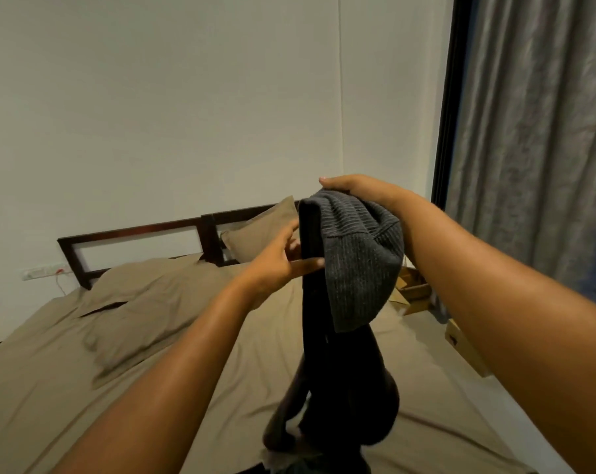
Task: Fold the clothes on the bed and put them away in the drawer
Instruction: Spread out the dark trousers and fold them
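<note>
A dark grey ribbed garment (354, 268) hangs in the air above the bed (187, 388). My right hand (358, 189) grips its top edge from above, and the cloth drapes down from there. My left hand (286, 261) pinches the garment's darker left edge a little lower. The long dark part (341, 388) trails down to a small heap of clothes (289, 453) at the bed's near edge. No drawer is in view.
Two tan pillows (146, 302) (259, 234) lie at the dark wooden headboard (135, 241). Cardboard boxes (419, 292) stand on the floor to the bed's right. A grey curtain (535, 148) hangs at the right.
</note>
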`<state>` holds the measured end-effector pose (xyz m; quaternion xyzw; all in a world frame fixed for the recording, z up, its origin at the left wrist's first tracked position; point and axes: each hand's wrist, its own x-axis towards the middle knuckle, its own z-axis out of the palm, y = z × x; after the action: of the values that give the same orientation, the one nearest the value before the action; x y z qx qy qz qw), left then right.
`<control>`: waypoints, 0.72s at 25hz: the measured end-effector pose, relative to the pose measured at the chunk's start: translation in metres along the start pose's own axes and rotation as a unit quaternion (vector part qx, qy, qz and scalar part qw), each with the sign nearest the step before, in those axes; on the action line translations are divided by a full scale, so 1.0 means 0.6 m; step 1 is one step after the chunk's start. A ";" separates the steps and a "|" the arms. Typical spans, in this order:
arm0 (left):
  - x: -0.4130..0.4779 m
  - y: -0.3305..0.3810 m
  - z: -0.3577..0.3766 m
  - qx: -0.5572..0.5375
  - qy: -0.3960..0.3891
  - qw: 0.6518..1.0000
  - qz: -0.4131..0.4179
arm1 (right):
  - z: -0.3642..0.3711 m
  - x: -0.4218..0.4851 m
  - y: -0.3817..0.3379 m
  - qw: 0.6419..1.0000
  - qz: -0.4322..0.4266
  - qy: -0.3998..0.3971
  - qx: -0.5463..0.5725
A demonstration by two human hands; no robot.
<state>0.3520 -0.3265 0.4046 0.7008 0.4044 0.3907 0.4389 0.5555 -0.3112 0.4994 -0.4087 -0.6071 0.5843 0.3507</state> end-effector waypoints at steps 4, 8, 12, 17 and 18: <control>-0.007 0.011 0.048 -0.064 -0.037 0.997 -0.017 | -0.026 -0.026 0.023 0.991 -0.021 0.021 0.131; -0.004 0.003 0.081 -0.068 -0.065 0.990 -0.104 | -0.043 -0.033 0.054 0.857 -0.124 0.095 0.492; 0.014 -0.031 0.152 -0.140 0.030 0.983 -0.118 | -0.036 -0.048 0.126 0.925 -0.081 0.115 0.353; 0.033 -0.050 0.174 -0.203 0.081 0.967 -0.134 | 0.004 -0.115 0.258 0.932 -0.109 0.296 -0.180; 0.034 -0.050 0.180 -0.174 0.069 0.974 -0.130 | 0.011 -0.120 0.283 0.923 -0.100 0.287 -0.237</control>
<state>0.4501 -0.3318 0.3473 0.5264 0.4474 0.4422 0.5720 0.5947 -0.3821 0.3336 -0.5674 -0.6390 0.2428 0.4591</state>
